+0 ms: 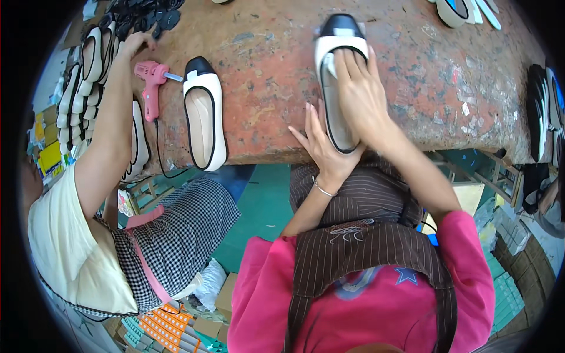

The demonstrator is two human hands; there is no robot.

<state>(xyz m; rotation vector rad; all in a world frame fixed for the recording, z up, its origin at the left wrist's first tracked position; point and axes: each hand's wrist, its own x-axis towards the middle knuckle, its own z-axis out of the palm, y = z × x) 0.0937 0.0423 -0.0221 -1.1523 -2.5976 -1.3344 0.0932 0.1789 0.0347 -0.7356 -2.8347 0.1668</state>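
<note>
A white flat shoe with a black toe and black trim point(337, 44) lies on the worn red-brown table point(412, 82), heel toward me. My right hand point(360, 94) rests inside it, fingers pressed flat on the insole near the toe. My left hand point(321, 144) lies against the shoe's left side and heel, fingers spread. A second matching shoe point(204, 115) lies to the left, untouched.
A pink glue gun point(151, 79) with a black cord lies beside the second shoe. A person on the left reaches a hand point(136, 42) toward stacked white shoes point(88, 70). More shoes and soles sit at the table's far-right point(544, 112) and top edges point(465, 10).
</note>
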